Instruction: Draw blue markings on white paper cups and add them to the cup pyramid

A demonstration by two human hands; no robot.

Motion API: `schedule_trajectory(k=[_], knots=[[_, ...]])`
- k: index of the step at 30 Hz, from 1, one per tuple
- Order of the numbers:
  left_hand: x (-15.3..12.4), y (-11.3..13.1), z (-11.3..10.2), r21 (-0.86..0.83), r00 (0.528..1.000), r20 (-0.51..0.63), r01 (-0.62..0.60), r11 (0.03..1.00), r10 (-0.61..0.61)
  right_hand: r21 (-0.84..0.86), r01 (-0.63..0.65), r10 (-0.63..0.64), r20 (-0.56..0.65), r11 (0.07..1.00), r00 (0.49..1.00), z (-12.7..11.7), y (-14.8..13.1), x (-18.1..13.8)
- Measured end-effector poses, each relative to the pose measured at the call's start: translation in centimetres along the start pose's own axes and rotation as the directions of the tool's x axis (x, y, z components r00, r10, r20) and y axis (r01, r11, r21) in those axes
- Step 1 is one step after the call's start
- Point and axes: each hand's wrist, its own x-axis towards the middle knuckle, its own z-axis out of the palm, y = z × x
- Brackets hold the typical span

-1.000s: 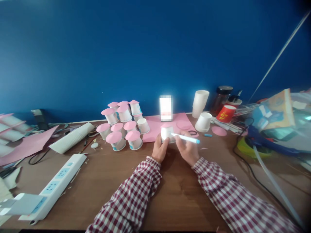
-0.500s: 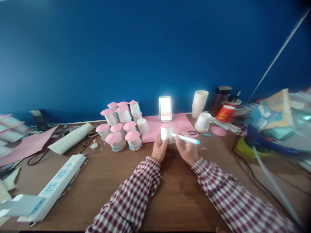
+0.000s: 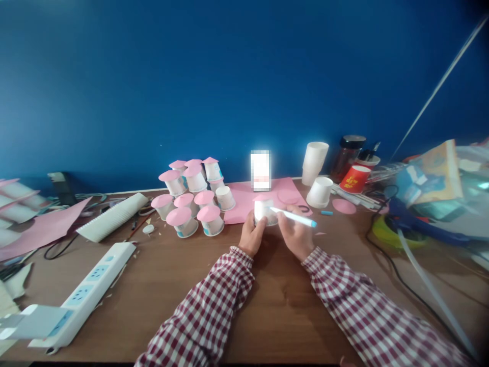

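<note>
Fingers of my left hand (image 3: 252,234) wrap round the lower left of a white paper cup (image 3: 263,209), which stands upside down under a pink paper cone top. My right hand (image 3: 297,234) grips a white marker pen (image 3: 296,217) with a light blue end. The pen's tip points left and meets the cup's side; whether it touches I cannot tell for sure. To the left stand several similar paper cups with pink tops (image 3: 180,218), some stacked on others. One bare white cup (image 3: 224,199) is beside them.
Pink paper sheet (image 3: 240,204) lies behind the cup, with a bright pixelated screen (image 3: 261,171) against the blue wall. On the right are stacked white cups (image 3: 315,160), a blue pen cap (image 3: 326,213), a red cup (image 3: 354,179) and a blue glue gun (image 3: 412,224). Front left holds a power strip (image 3: 89,293).
Both hands, the cup and the pen keep nearly the same pose. The whole view has shifted very slightly.
</note>
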Motion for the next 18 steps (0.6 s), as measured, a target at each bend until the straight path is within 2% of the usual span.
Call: schedule_trajectory(k=[18], knots=[[-0.05, 0.09, -0.04, 0.004, 1.000, -0.013, 0.009, 1.000, -0.009, 0.009, -0.002, 0.002, -0.004, 1.000, 1.000, -0.06, -0.21, 0.09]])
